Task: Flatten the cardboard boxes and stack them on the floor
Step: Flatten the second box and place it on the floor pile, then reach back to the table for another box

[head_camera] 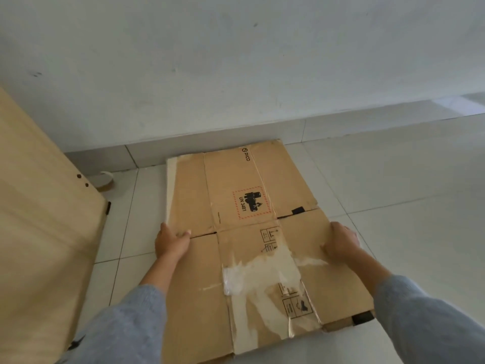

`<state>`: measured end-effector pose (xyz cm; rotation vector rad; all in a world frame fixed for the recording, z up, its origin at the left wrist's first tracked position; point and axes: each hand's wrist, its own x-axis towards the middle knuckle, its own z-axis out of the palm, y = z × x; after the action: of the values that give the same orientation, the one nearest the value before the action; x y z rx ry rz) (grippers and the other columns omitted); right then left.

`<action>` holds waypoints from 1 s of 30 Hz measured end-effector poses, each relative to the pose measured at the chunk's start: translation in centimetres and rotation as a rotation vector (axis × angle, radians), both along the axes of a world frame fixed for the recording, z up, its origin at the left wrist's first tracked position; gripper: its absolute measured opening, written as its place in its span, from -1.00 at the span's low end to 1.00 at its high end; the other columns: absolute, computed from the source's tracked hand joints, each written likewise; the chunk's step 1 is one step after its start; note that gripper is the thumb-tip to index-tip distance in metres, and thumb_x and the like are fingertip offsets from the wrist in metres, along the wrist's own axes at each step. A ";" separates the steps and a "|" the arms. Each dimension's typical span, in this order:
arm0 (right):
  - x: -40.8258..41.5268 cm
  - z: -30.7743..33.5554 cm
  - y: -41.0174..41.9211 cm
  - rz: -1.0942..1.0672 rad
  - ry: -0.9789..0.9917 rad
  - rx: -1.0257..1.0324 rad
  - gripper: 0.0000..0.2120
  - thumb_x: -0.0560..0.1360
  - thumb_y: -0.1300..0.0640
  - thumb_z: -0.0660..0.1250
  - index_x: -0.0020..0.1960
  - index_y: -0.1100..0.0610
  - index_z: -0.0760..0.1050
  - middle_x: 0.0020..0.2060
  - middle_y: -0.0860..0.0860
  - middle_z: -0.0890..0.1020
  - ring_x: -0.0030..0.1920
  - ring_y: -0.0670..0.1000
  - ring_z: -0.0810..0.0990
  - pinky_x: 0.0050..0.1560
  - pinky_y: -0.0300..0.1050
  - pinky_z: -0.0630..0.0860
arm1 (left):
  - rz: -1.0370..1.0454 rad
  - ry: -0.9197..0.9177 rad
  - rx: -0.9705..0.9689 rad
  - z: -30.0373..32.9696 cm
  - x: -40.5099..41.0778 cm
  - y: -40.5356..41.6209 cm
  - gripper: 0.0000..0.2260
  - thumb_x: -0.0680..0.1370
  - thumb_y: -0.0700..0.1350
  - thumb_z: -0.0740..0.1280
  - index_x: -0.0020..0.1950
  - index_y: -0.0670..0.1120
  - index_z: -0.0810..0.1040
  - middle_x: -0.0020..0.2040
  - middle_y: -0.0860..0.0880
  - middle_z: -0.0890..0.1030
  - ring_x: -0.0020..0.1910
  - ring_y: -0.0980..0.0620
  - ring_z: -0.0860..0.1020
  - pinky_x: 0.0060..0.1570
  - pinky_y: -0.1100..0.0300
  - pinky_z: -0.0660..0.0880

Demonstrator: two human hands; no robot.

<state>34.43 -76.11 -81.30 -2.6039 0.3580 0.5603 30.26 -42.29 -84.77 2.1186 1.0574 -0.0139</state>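
**Flat box held at both side edges, low over the floor**

We have the box (252,232) already flattened, and it lies lengthwise away from us over the white tiled floor (393,179), with its far end close to the wall (236,61). Under its left edge a pale strip (170,187) shows; it may be another flat sheet below, but we cannot tell for sure. We also cannot tell if the box fully rests on the floor or is a little lifted at the near end.

We judge the box to be light but wide and awkward. The cardboard is stiff along the panels, yet it bends easily at the creases and at the slits between the flaps, so it will sag or fold if we take it at one point only. The torn patch with shiny tape (262,279) in the middle looks weak and slippery, so we would not hold there. The best places are the two long side edges, near the middle crease.

This is where our hands are. The left hand (172,243) has a narrow grip on the left edge: the thumb lies on top and the fingers go under, out of sight. The right hand (341,243) lies over the right edge with fingers curled around it; it seems to pinch the edge too, but the underside is hidden.

A wooden panel (39,219) stands near at the left.
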 end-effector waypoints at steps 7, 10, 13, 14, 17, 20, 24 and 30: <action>0.1 -1.0 1.0 0.095 0.026 -0.053 -0.59 0.53 0.19 0.24 0.34 0.23 0.29 0.29 0.22 0.37 0.09 0.14 0.46 0.04 -0.12 0.42 | -0.031 -0.005 0.036 -1.0 0.5 0.5 -0.27 0.51 -0.02 0.33 0.51 -0.20 -0.02 0.37 -0.25 0.41 0.36 -0.24 0.36 0.31 -0.08 0.34; 0.0 -1.0 1.0 0.041 0.032 -0.007 -0.59 0.53 0.20 0.23 0.35 0.23 0.27 0.25 0.22 0.38 -0.04 0.10 0.40 -0.03 -0.10 0.39 | -0.066 0.026 0.070 -0.8 0.6 0.4 -0.35 0.51 -0.01 0.31 0.45 -0.26 0.10 0.35 -0.26 0.41 0.33 -0.27 0.38 0.27 -0.09 0.38; -0.3 -1.2 0.6 0.021 -0.001 -0.005 -0.57 0.51 0.23 0.23 0.36 0.24 0.26 0.19 0.20 0.46 0.12 0.16 0.46 0.09 -0.02 0.43 | -0.118 0.074 0.086 -0.8 0.5 0.0 -0.37 0.54 0.04 0.25 0.46 -0.24 0.09 0.40 -0.24 0.33 0.35 -0.27 0.35 0.27 -0.11 0.37; -0.5 -1.2 0.5 0.020 -0.007 -0.003 -0.56 0.51 0.23 0.23 0.37 0.24 0.25 0.18 0.19 0.47 0.15 0.16 0.47 0.11 -0.02 0.43 | -0.129 0.082 0.083 -0.9 0.5 -0.1 -0.35 0.54 0.05 0.23 0.49 -0.22 0.04 0.43 -0.23 0.29 0.37 -0.26 0.32 0.30 -0.12 0.35; -0.8 -1.1 0.3 0.031 -0.012 0.012 -0.53 0.52 0.22 0.22 0.40 0.22 0.20 0.21 0.18 0.45 0.18 0.15 0.46 0.09 -0.05 0.43 | -0.121 0.079 0.073 -0.9 0.6 -0.4 -0.33 0.56 0.03 0.21 0.51 -0.21 -0.04 0.48 -0.22 0.21 0.41 -0.26 0.27 0.34 -0.13 0.30; -0.9 -0.1 0.0 0.060 -0.057 0.021 -0.52 0.52 0.25 0.21 0.41 0.25 0.19 0.29 0.19 0.39 0.24 0.16 0.44 0.15 -0.02 0.44 | -0.107 0.073 0.111 0.1 0.4 -1.1 -0.32 0.58 -0.01 0.19 0.50 -0.26 -0.12 0.54 -0.21 0.02 0.46 -0.25 0.18 0.39 -0.12 0.23; -1.5 4.8 0.4 0.073 -0.147 0.029 -0.49 0.53 0.32 0.20 0.45 0.26 0.16 0.43 0.15 0.26 0.35 0.15 0.38 0.25 -0.04 0.41 | -0.128 0.082 0.211 5.0 -0.4 -2.3 -0.38 0.59 -0.06 0.16 0.49 -0.32 -0.06 0.53 -0.26 0.03 0.46 -0.25 0.18 0.39 -0.08 0.24; -1.5 20.5 2.1 0.207 -0.214 0.032 -0.49 0.54 0.26 0.21 0.45 0.25 0.16 0.42 0.17 0.26 0.32 0.16 0.43 0.23 -0.03 0.43 | -0.253 0.030 0.354 21.5 -0.8 -5.1 -0.71 0.57 -0.09 0.18 0.22 -0.24 0.39 0.23 -0.24 0.42 0.10 -0.21 0.50 -0.01 0.02 0.43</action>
<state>32.89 -74.05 -60.79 -2.6537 0.0107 0.3454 29.42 -47.36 -63.23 2.5690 0.8492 0.0209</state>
